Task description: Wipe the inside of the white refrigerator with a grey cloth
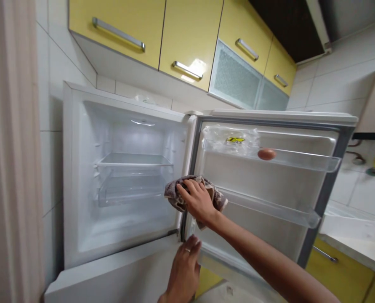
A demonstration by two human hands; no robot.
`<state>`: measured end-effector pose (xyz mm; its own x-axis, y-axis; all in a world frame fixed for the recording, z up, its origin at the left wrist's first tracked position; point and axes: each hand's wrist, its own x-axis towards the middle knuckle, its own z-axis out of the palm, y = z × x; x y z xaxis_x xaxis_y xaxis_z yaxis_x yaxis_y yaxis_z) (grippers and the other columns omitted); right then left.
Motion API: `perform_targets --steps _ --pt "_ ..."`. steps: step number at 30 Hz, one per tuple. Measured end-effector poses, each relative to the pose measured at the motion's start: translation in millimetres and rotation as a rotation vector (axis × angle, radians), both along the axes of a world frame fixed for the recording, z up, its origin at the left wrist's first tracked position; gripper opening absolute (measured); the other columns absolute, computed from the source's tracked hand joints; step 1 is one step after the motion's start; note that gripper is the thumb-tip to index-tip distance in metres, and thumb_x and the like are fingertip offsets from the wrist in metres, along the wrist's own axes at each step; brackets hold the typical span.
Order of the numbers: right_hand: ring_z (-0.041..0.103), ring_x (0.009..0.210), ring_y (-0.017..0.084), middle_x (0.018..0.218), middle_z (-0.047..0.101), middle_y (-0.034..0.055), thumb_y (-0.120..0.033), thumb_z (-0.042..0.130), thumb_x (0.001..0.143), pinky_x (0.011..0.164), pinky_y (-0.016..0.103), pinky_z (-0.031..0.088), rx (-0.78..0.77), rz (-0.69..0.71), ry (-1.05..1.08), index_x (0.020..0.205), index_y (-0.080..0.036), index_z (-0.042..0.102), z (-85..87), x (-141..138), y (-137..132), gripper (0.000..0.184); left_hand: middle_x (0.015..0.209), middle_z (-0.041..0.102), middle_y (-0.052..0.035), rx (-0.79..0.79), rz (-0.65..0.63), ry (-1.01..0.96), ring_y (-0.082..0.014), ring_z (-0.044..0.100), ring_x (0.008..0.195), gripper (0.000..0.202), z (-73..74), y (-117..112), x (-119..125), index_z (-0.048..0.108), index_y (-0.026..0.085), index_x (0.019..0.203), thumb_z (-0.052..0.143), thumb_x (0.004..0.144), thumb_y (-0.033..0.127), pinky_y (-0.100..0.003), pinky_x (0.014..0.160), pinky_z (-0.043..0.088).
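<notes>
A patterned brown-grey cloth (174,194) is bunched under my right hand (200,200), whose fingers are wrapped over it. Hand and cloth are at the hinge side, between the fridge compartment (133,143) and the open fridge door (269,181). My left hand (184,267), with a ring on one finger, is lower down beside the door's bottom hinge corner. Its fingers point upward, fairly straight, and nothing shows in them; whether they touch the door I cannot tell.
A brown egg (267,154) and a clear plastic bag (231,141) sit in the upper door rack. Inside the compartment are a glass shelf (135,159) and a clear drawer (130,195). Yellow cabinets (190,38) hang above; a countertop (357,248) lies right.
</notes>
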<state>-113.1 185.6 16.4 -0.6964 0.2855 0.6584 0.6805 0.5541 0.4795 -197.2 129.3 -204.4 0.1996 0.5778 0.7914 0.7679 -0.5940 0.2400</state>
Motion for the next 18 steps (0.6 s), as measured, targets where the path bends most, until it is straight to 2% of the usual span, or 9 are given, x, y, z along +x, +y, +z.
perform_targets --steps 2,4,7,10,13,15,18 --pt "0.051 0.117 0.030 0.130 0.058 0.0169 -0.020 0.048 0.098 0.092 0.045 0.046 -0.063 -0.075 -0.061 0.134 -0.018 0.056 5.3 -19.5 7.8 0.037 0.144 0.062 -0.0085 0.081 -0.087 0.181 -0.0256 0.056 0.136 0.073 -21.3 8.6 21.3 0.054 0.016 0.140 0.046 0.070 0.000 -0.044 0.106 0.057" --pt "0.053 0.112 0.029 0.123 0.060 0.0155 -0.024 0.048 0.099 0.091 0.044 0.046 -0.149 -0.161 -0.102 0.123 -0.018 0.061 13.2 -32.5 12.5 0.029 0.147 0.059 -0.0101 0.146 -0.123 0.275 -0.0271 0.052 0.139 0.072 -42.4 18.0 38.0 0.051 0.013 0.143 0.047 0.072 0.001 -0.045 0.107 0.056" --pt "0.056 0.108 0.030 0.115 0.062 0.0154 -0.030 0.053 0.098 0.089 0.042 0.045 -0.258 -0.301 -0.151 0.111 -0.016 0.066 27.3 -40.3 15.3 0.023 0.153 0.051 -0.0087 0.049 -0.108 0.327 -0.0259 0.048 0.142 0.075 -64.3 27.6 52.5 0.045 0.017 0.150 0.045 0.076 0.001 -0.045 0.112 0.052" --pt "0.058 0.102 0.029 0.110 0.064 0.0140 -0.029 0.054 0.096 0.082 0.039 0.044 -0.257 -0.304 -0.204 0.109 -0.017 0.066 41.9 -38.2 14.3 0.021 0.159 0.040 -0.0031 -0.235 -0.120 0.359 -0.0238 0.037 0.149 0.085 -66.9 30.6 58.4 0.037 0.026 0.155 0.042 0.075 -0.002 -0.048 0.121 0.041" --pt "0.057 0.097 0.027 0.108 0.063 0.0111 -0.026 0.051 0.098 0.075 0.036 0.040 -0.134 -0.204 -0.177 0.111 -0.021 0.063 59.8 -28.9 9.0 0.019 0.163 0.029 -0.0019 -0.479 -0.169 0.353 -0.0260 0.027 0.153 0.090 -59.9 30.8 61.2 0.033 0.028 0.157 0.043 0.072 -0.002 -0.052 0.127 0.031" --pt "0.055 0.095 0.025 0.107 0.062 0.0101 -0.027 0.048 0.100 0.074 0.035 0.037 -0.052 -0.184 -0.123 0.111 -0.022 0.062 74.8 -18.0 3.3 0.018 0.165 0.024 -0.0014 -0.561 -0.191 0.325 -0.0268 0.023 0.154 0.092 -57.5 30.5 62.2 0.030 0.029 0.158 0.043 0.072 -0.002 -0.052 0.128 0.028" --pt "0.052 0.093 0.024 0.106 0.061 0.0094 -0.027 0.048 0.101 0.075 0.035 0.033 0.052 -0.213 -0.059 0.108 -0.023 0.063 98.7 7.3 -5.3 0.017 0.166 0.021 0.0012 -0.581 -0.190 0.277 -0.0246 0.019 0.156 0.090 -59.7 27.8 62.4 0.025 0.033 0.159 0.040 0.078 -0.001 -0.050 0.129 0.027"
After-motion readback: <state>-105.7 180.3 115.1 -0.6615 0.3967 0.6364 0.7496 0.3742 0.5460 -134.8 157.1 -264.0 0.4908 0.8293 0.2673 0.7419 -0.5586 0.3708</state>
